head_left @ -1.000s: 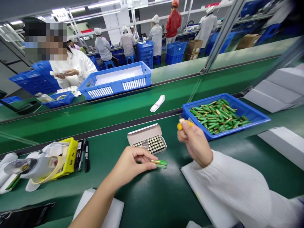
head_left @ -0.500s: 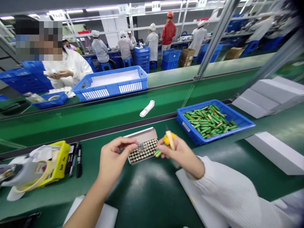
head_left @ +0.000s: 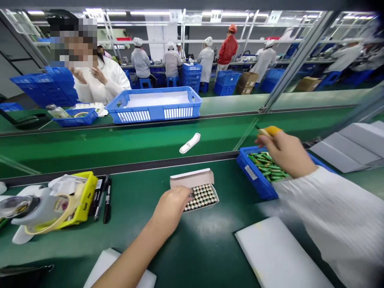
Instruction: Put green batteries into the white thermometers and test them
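Carton [head_left: 192, 179] holds upright batteries [head_left: 205, 196]; blue tray [head_left: 260, 187] holds jumbled green batteries [head_left: 271, 167].

We've got bright, cool-white indoor light from long tube lamps [head_left: 150, 13] along the top of the frame. Pale reflections spread over the glossy dark-green tabletop [head_left: 192, 252], lower centre. Silver round battery ends [head_left: 204, 195], mid-frame, throw small glints but resolve fine. We see softness on the white ribbed-fabric sleeve [head_left: 345, 208], lower right, and smear on the white-coated worker [head_left: 345, 57], upper right. Wide lens stretches the edges; upper-right corner is black. Pixel mosaic covers a co-worker's head [head_left: 73, 42], upper left.
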{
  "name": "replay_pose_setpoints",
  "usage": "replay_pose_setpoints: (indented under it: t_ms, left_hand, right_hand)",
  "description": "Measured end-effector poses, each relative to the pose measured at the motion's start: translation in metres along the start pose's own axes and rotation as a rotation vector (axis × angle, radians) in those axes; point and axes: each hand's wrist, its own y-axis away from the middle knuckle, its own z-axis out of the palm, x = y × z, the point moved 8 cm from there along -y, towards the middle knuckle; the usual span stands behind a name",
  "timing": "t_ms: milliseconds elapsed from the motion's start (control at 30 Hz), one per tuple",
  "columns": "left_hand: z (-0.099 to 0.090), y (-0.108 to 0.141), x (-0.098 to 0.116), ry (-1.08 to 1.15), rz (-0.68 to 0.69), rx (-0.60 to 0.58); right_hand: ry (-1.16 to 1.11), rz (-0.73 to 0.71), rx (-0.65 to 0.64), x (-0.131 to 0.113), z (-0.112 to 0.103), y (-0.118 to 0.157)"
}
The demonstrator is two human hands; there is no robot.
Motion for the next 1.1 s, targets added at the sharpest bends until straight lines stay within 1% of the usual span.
replay_pose_setpoints:
  t_ms: [67,133,200,267,333,367,433,500,567,633,700,800,867,933,967,1033,1100]
  left_hand:
    - [0.006,0.000,0.003,-0.078,0.025,-0.030]
    - [0.006,0.000,0.004,-0.140,0.036,-0.040]
    - [-0.002,0.000,0.005,-0.141,0.036,-0.005]
    - [-0.015,0.000,0.005,-0.119,0.038,0.066]
    - [-0.022,0.000,0.006,-0.127,0.064,0.116]
    - [-0.022,0.001,0.009,-0.143,0.097,0.120]
    - [-0.015,0.002,0.016,-0.187,0.186,0.092]
    - [-0.005,0.003,0.022,-0.247,0.249,0.063]
    - [0.000,0.004,0.022,-0.300,0.254,0.055]
    - [-0.001,0.003,0.019,-0.330,0.223,0.068]
    - [-0.004,0.003,0.015,-0.335,0.198,0.077]
    - [-0.007,0.001,0.012,-0.325,0.198,0.068]
    - [-0.007,0.000,0.011,-0.330,0.199,0.053]
    - [-0.007,-0.002,0.011,-0.333,0.182,0.052]
    - [-0.008,-0.002,0.011,-0.327,0.173,0.061]
    - [-0.011,-0.002,0.014,-0.292,0.161,0.107]
    - [-0.012,-0.001,0.018,-0.241,0.160,0.165]
  right_hand:
    - [0.013,0.037,-0.072,-0.023,0.024,-0.029]
    - [0.042,0.045,-0.105,-0.046,0.053,-0.060]
    - [0.077,0.095,-0.141,-0.057,0.087,-0.088]
    - [0.085,0.141,-0.185,-0.061,0.123,-0.109]
    - [0.077,0.177,-0.234,-0.061,0.158,-0.123]
    - [0.066,0.187,-0.259,-0.062,0.174,-0.128]
    - [0.034,0.194,-0.301,-0.065,0.202,-0.132]
    - [-0.007,0.191,-0.324,-0.071,0.222,-0.134]
    - [-0.041,0.186,-0.322,-0.076,0.232,-0.136]
    - [-0.059,0.180,-0.303,-0.078,0.231,-0.140]
    - [-0.062,0.169,-0.278,-0.075,0.218,-0.146]
    - [-0.052,0.131,-0.273,-0.064,0.181,-0.153]
    - [-0.042,0.094,-0.310,-0.054,0.154,-0.152]
    - [-0.027,0.055,-0.380,-0.044,0.132,-0.142]
    - [-0.016,0.037,-0.425,-0.039,0.126,-0.133]
    - [0.012,0.005,-0.514,-0.030,0.120,-0.111]
    - [0.044,-0.017,-0.566,-0.024,0.121,-0.086]
